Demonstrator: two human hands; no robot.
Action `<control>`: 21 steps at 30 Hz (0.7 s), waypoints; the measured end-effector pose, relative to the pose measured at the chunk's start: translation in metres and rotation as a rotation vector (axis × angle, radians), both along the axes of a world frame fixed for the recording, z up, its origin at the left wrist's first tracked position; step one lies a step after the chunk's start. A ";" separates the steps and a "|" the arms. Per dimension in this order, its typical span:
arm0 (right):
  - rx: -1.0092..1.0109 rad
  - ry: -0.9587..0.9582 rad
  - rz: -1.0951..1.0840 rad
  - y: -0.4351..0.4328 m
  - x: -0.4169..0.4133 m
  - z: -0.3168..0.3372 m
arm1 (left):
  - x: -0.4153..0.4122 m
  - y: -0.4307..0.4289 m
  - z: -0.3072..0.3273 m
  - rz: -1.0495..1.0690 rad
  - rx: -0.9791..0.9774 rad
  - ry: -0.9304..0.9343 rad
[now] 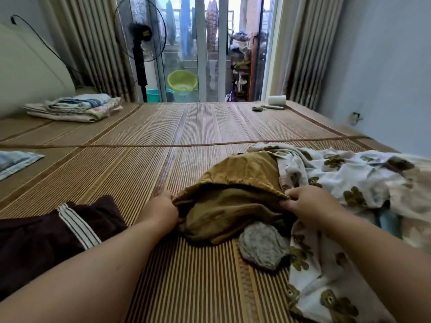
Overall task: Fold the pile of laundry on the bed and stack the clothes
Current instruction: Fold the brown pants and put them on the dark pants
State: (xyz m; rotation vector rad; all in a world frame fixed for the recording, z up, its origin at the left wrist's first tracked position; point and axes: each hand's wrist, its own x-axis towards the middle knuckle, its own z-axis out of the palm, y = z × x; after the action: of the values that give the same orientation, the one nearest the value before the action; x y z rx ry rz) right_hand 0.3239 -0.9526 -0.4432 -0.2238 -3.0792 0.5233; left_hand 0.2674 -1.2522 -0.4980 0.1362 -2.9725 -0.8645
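Observation:
A mustard-brown garment (233, 206) lies crumpled on the striped bamboo mat (140, 173) in front of me. My left hand (161, 209) pinches its left edge and my right hand (310, 202) grips its right edge, both at what looks like the waistband. A white cloth with brown bear prints (338, 183) is heaped to the right and runs down under my right forearm. A small grey knitted piece (263, 245) sits just below the mustard garment. A dark maroon garment with a striped band (58, 227) lies under my left forearm.
A stack of folded cloths (74, 108) rests at the far left of the bed. A blue folded item (16, 163) lies at the left edge. A white roll (277, 99) and small objects sit at the far right corner. A standing fan (140, 43) and glass doors are beyond.

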 end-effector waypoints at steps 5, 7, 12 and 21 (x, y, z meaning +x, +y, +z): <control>-0.156 0.173 -0.079 0.004 0.023 0.053 | 0.023 -0.034 0.078 0.075 0.025 0.177; -0.182 0.357 -0.132 -0.001 0.038 0.088 | 0.041 -0.040 0.119 0.053 0.035 0.238; -0.181 0.630 -0.131 -0.018 0.089 0.189 | 0.101 -0.053 0.215 0.004 0.004 0.404; 0.025 0.533 -0.137 -0.009 0.211 0.283 | 0.211 -0.109 0.335 0.054 -0.202 0.452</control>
State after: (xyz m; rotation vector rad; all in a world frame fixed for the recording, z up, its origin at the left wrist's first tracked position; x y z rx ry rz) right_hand 0.5351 -0.9613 -0.1603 -0.2448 -2.5311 0.4496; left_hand 0.4786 -1.3616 -0.1631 0.0096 -2.5941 -0.5007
